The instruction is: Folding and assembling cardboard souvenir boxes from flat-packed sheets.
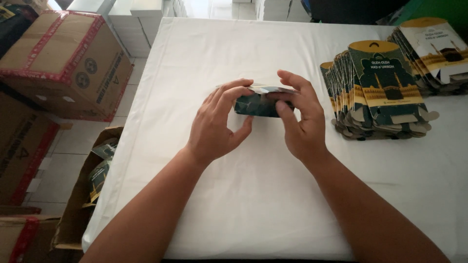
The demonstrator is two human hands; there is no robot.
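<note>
Both the left hand [214, 126] and the right hand [300, 117] close their fingers on a small dark green carton [257, 103] above the white counter [253, 195]; flat cartons [380, 92] lie stacked at three o'clock.

Two hands: left hand [213, 127], right hand [301, 119], one small dark carton [257, 103] between them. Two stacks of flat cartons at 2 o'clock [378, 92] [434, 48]. Three brown boxes at 9 o'clock [66, 61].

This looks like a small packing room: a table with white cloth [204, 58], stacks of flat printed cartons [378, 92] at 2 o'clock, taped cardboard boxes [63, 61] at 10 o'clock.
</note>
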